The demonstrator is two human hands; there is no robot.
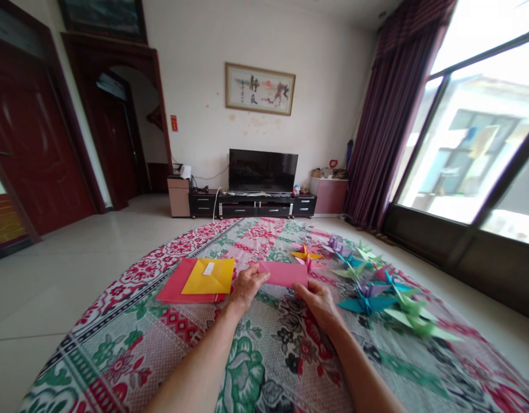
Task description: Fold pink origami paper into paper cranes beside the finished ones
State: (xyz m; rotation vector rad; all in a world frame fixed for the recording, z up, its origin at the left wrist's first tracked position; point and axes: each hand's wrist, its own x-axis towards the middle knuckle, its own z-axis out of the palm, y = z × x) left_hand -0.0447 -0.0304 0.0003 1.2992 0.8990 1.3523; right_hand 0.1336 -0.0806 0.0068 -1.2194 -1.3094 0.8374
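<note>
A pink sheet of origami paper [286,275], folded into a rectangle, is held up between my two hands above the table. My left hand [248,287] pinches its left end with thumb and fingers. At the lower right corner, my right hand [316,299] grips it the same way. To the left lies a stack of red paper [172,284], with yellow paper [221,281] on top and a small white piece [209,268] on that. Several folded paper cranes in blue, green, purple, pink and orange stand to the right, among them a blue crane [368,303] near my right hand.
A patterned cloth [161,338] covers the round table. Beyond it, a television [263,171] stands on a low black cabinet [264,206] against the wall. A purple curtain [378,126] and large windows are on the right, dark red doors [36,132] on the left.
</note>
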